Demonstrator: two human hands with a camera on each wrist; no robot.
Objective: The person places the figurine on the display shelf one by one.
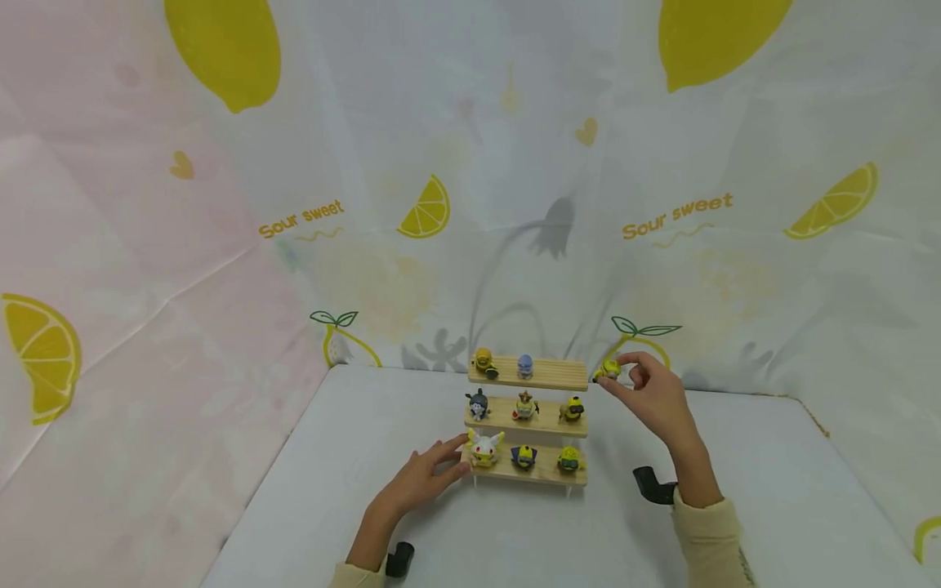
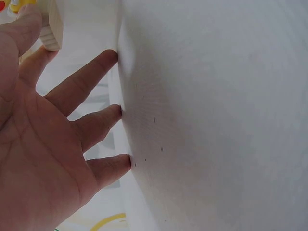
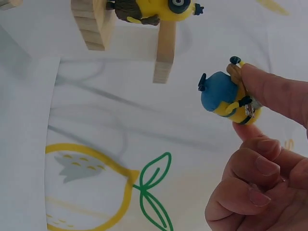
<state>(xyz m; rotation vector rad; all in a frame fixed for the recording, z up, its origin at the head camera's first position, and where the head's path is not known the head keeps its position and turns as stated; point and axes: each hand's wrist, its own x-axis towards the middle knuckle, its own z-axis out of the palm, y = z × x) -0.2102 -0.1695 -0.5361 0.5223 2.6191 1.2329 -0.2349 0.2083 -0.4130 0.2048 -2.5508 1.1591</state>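
A three-tier wooden display stand stands on the table, holding several small figurines. My left hand is at the left end of its bottom tier, by a white figurine with big yellow ears. Thumb and index finger pinch the board's end, while the other fingertips touch the white table surface. Off the top tier's right end, my right hand pinches a small yellow minion figurine between thumb and index finger. It is tilted, with a blue cap. The other right fingers are curled into the palm.
On the top tier sit an orange-yellow figurine and a bluish one, with bare wood to their right. The middle and bottom tiers each carry three figurines. A lemon-print cloth hangs behind the white table.
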